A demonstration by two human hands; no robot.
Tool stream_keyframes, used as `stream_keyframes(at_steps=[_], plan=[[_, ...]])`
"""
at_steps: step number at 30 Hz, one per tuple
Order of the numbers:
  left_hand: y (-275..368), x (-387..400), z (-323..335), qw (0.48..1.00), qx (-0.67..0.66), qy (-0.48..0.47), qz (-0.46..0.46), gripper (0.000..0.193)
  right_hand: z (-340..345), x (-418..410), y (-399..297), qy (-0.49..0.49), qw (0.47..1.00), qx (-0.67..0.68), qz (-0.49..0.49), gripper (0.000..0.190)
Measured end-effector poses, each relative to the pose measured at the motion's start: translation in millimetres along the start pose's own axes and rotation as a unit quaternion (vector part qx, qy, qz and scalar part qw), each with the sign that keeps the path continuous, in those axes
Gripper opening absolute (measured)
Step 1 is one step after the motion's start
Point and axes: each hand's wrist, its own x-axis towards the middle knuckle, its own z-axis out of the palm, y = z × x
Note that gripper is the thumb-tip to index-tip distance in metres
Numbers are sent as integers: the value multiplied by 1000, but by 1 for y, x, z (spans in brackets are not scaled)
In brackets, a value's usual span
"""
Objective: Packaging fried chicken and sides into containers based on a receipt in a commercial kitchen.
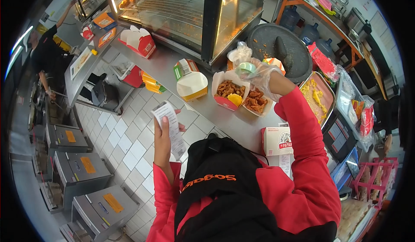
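Note:
My bare left hand (pixel 163 141) holds a long printed paper receipt (pixel 173 131) above the tiled floor. A clear plastic glove covers my right hand (pixel 261 75), whose fingers are at a small pale-green round item (pixel 246 68); the glove blurs whether it is a tape roll or a cup. Just below that hand, a red-and-white carton (pixel 225 99) holds fried chicken pieces (pixel 229 89) and a yellow portion (pixel 234 99). Beside it stands an open carton of reddish coated chicken (pixel 255 102). A white-and-yellow open carton (pixel 193 85) sits to their left on the steel counter (pixel 214 118).
A dark stone mortar (pixel 266 42) and a tray with yellow smears (pixel 313 96) lie beyond my right arm. The glass warming cabinet (pixel 171 13) borders the counter's back. A closed chicken box (pixel 275 140) is near my right elbow. Another person (pixel 48 50) works at far left.

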Motion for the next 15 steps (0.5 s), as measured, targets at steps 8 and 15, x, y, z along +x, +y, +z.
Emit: stream_keyframes(at_steps=[8,15], plan=[[66,5,40,862,-449,-231,-51,87,-77,-45,99,227,965,-102,-82,41],[89,4,51,867,-411,-279,-42,91,-116,-107,218,342,812,-393,264,55]])
